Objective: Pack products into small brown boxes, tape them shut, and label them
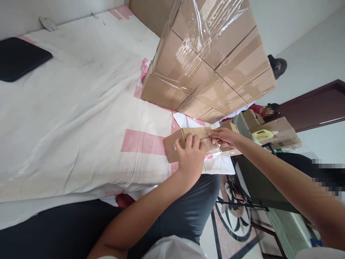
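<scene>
A carton (171, 148) lies on the tabletop (88, 115), the left hand (192, 156) upon it and the right hand (222, 136) at its three o'clock end. A box stack (207, 68) stands at twelve o'clock, papers (181, 119) between; a flat slab (23, 59) lies at ten, a bottle (262, 135) at three, beyond the tabletop.

From my end I can read no words, brands or numbers. On the handled box (198, 131) I pick out a small white mark (175, 147), too small to decipher. The paper (194, 123) beside it carries fine lines I cannot resolve, and the yellow bottle (262, 135) looks too blurred.
</scene>
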`<state>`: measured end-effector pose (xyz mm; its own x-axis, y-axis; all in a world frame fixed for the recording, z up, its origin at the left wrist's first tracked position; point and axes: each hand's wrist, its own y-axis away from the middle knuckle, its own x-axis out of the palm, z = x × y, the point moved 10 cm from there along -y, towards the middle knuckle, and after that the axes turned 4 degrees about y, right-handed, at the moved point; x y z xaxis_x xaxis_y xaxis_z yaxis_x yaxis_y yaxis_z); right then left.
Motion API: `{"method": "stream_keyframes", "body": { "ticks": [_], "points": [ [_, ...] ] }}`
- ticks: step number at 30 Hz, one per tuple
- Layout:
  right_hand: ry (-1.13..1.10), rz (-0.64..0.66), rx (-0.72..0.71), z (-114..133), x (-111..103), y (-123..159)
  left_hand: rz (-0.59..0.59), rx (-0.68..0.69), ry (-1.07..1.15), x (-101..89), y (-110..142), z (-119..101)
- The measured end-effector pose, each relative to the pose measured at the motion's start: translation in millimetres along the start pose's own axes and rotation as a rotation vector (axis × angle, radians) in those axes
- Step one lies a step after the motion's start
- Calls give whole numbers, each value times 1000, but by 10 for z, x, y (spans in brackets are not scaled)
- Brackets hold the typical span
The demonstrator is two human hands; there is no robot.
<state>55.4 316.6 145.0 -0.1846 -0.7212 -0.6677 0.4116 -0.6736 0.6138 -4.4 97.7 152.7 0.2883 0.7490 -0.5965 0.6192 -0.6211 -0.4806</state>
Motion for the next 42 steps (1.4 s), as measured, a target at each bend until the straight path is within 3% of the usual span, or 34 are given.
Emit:
{"method": "stream_keyframes", "body": {
  "ticks": [11, 23, 31, 37, 42],
  "points": [
    [2, 131, 62, -126, 17, 72, 20, 13, 31, 52, -4, -11],
    [219, 171, 164, -266, -41, 100, 47, 26, 23, 46, -36, 17],
    [320, 171, 268, -643, -48, 278, 101, 47, 49, 63, -37, -4],
    [358, 292, 222, -717, 16, 363, 132, 48, 66, 71, -55, 11],
    [330, 314, 89, -555, 6, 242, 114, 66, 14, 66, -79, 24]
  ]
}}
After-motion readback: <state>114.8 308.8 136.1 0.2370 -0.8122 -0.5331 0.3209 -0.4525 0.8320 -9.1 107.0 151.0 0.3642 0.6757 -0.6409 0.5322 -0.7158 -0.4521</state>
